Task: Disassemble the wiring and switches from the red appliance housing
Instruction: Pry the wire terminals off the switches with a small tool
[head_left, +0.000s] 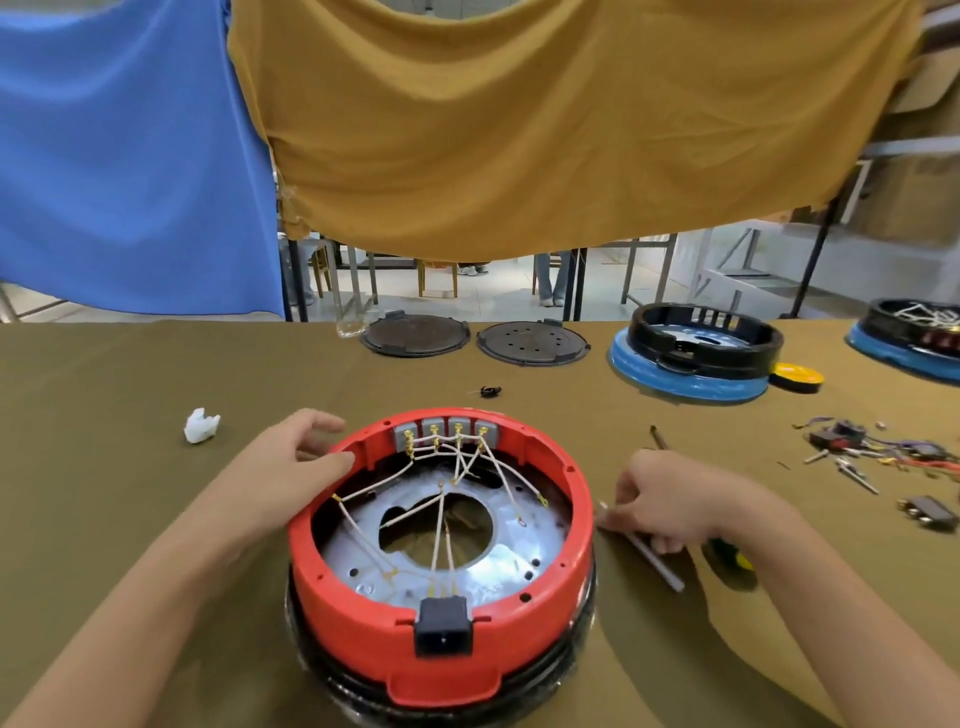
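Observation:
The round red appliance housing (363, 587) stands upside down on the table in front of me, on a black base. Inside lies a silver plate (498, 556) crossed by white wires (441, 525). Several grey switches (445, 430) sit in a row at the far inner wall, and a black power socket (444, 626) sits at the near rim. My left hand (291, 467) rests on the housing's left rim, thumb on the red edge and fingers relaxed. My right hand (670, 499) is on the table right of the housing, fingers curled round a screwdriver (652, 558) with a green and yellow handle.
Two dark round plates (415, 335) (532, 342) lie at the table's far edge. Two blue and black housings (696, 353) (914, 338) stand far right beside a yellow lid (797, 375). Loose removed parts and wires (883, 457) are scattered right. A crumpled white tissue (201, 425) lies left.

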